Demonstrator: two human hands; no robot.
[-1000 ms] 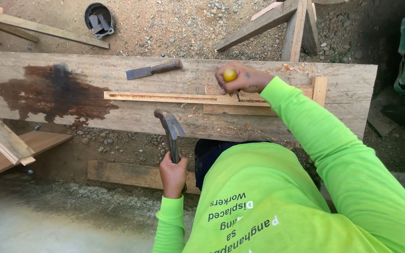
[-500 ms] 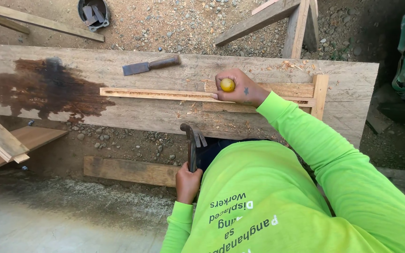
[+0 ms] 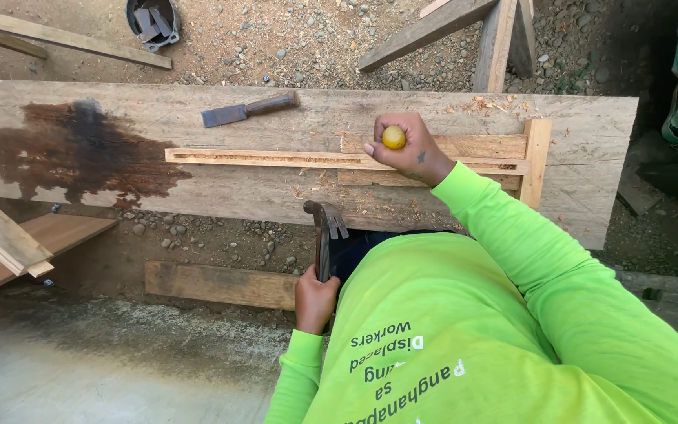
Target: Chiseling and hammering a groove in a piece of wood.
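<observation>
One head-worn camera looks steeply down, seemingly close, over the plank (image 3: 119,110).

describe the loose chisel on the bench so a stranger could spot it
Start at the wide wooden plank with the dark stain. The chisel lies flat along its far edge, above the thin slat. It alone has a steel blade and brown handle, untouched.

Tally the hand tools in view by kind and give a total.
Hammer, held in the left hand: 1
Chisels: 2, one lying on the plank, one with a yellow-capped handle gripped in the right hand
Total: 3
</observation>
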